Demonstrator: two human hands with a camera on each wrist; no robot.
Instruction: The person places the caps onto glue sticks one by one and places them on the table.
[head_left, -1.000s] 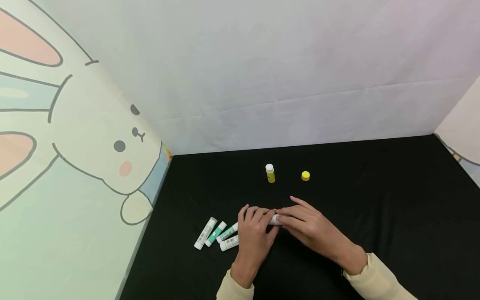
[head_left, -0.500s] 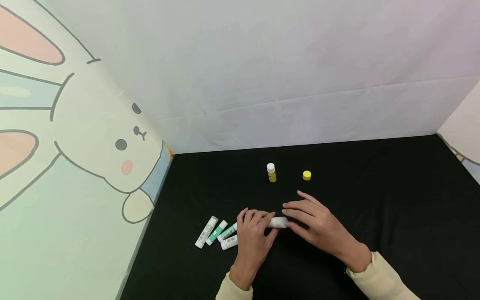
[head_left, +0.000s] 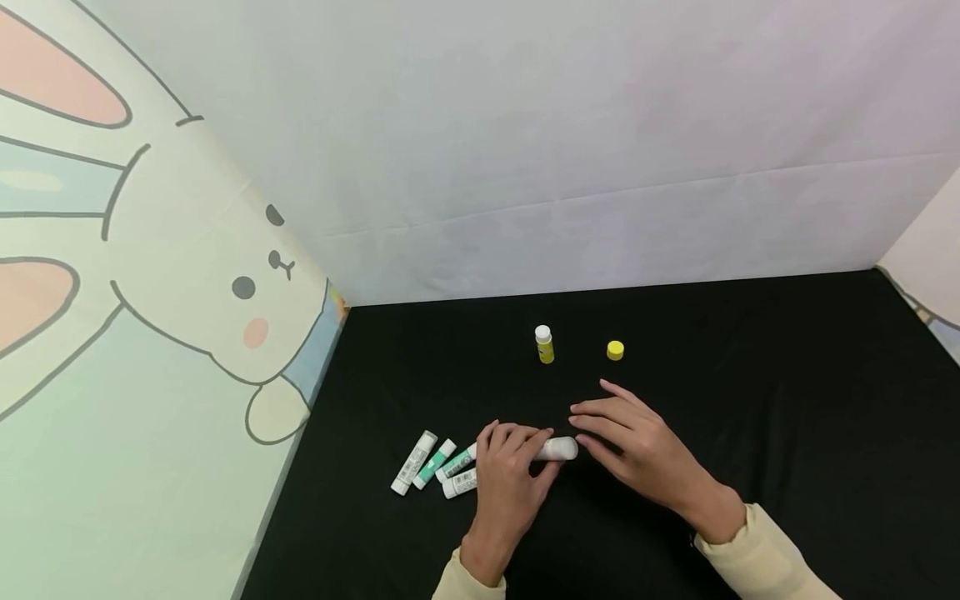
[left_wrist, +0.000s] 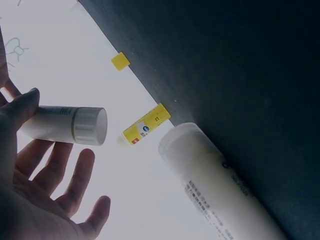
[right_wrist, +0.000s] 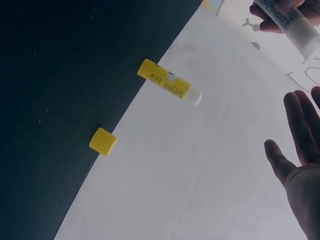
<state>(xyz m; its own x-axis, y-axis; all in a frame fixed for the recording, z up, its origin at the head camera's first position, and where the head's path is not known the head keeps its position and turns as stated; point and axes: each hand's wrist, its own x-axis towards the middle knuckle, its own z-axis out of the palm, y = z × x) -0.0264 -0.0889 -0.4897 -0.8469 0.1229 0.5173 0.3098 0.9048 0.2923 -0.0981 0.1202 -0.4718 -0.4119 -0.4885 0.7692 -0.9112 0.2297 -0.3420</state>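
Note:
In the head view my left hand [head_left: 506, 475] grips a white glue stick [head_left: 557, 449], whose rounded white end sticks out past the thumb toward the right. The rest of it is hidden by the fingers. The left wrist view shows the same glue stick [left_wrist: 90, 125] between thumb and fingers. My right hand [head_left: 637, 446] hovers just right of that end, apart from it, fingers extended and holding nothing. Farther back a yellow glue stick [head_left: 545, 346] with a white top stands upright. A loose yellow cap [head_left: 615, 350] sits to its right.
Left of my left hand lie several glue sticks: a white one [head_left: 413, 463], a green-and-white one [head_left: 435, 464], and others partly behind the hand. The black tabletop [head_left: 750, 400] meets a pale cloth wall [head_left: 600, 150] behind and a rabbit-printed wall [head_left: 172, 250] on the left.
My right hand has drawn back to the right from the glue stick's end, leaving more of that white end in sight. The left hand keeps its grip in nearly the same place.

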